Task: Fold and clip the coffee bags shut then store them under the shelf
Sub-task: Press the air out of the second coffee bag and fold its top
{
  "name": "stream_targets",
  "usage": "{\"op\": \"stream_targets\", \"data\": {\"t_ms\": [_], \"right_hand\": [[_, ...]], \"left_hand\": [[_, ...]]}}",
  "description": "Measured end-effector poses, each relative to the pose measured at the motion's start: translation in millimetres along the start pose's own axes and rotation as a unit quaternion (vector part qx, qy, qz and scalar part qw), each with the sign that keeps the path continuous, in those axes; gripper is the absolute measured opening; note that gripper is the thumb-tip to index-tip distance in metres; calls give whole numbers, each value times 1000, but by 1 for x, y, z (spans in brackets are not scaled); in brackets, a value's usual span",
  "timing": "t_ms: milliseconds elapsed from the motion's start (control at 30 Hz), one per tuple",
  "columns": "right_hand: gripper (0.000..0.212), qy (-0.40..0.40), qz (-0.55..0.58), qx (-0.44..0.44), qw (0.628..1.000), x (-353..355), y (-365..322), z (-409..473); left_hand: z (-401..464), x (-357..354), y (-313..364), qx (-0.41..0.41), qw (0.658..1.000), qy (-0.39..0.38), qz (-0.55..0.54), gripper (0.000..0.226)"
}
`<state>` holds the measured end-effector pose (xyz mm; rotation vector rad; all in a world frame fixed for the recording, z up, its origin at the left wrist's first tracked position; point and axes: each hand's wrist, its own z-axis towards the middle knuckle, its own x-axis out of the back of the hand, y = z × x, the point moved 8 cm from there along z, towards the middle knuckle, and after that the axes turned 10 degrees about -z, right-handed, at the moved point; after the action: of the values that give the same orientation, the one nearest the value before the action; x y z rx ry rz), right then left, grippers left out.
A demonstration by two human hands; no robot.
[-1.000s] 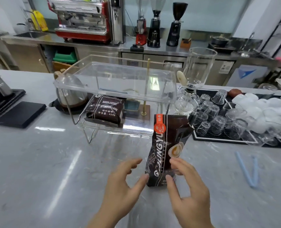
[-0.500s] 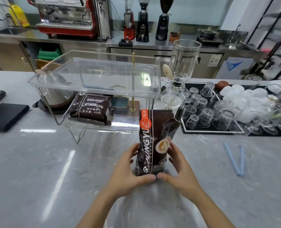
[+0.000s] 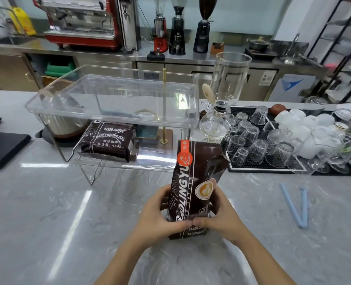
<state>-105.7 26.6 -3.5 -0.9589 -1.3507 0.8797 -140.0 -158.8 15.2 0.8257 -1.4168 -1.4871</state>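
Note:
A tall brown coffee bag stands upright on the grey marble counter, its top unfolded. My left hand grips its lower left side and my right hand grips its lower right side, thumbs meeting on the front. A second brown coffee bag lies flat on the lower tier of the clear acrylic shelf, behind and to the left. A light blue sealing clip lies open in a V on the counter to the right, apart from both hands.
A black mat with several upturned glasses sits to the right, beside a glass siphon brewer. A kettle stands behind the shelf. A black scale lies far left. Espresso machine and grinders line the back counter.
Both hands went from reaching with spread fingers to gripping the bag's lower part. The bag now stands more upright and nearer to me.

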Motion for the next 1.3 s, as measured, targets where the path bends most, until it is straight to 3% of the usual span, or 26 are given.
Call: {"op": "stream_targets", "data": {"t_ms": [167, 467, 667, 1300], "right_hand": [[80, 29, 36, -3, 999, 4, 7, -6], [89, 17, 116, 5, 993, 2, -5, -23], [52, 73, 111, 4, 991, 7, -11, -33], [21, 170, 158, 12, 973, 36, -25, -52]], "left_hand": [[-4, -3, -2, 16, 999, 18, -35, 60], [-9, -12, 2, 49, 993, -29, -103, 59], [-8, -22, 12, 43, 987, -22, -154, 50], [-14, -49, 21, 42, 971, -26, -232, 29]]}}
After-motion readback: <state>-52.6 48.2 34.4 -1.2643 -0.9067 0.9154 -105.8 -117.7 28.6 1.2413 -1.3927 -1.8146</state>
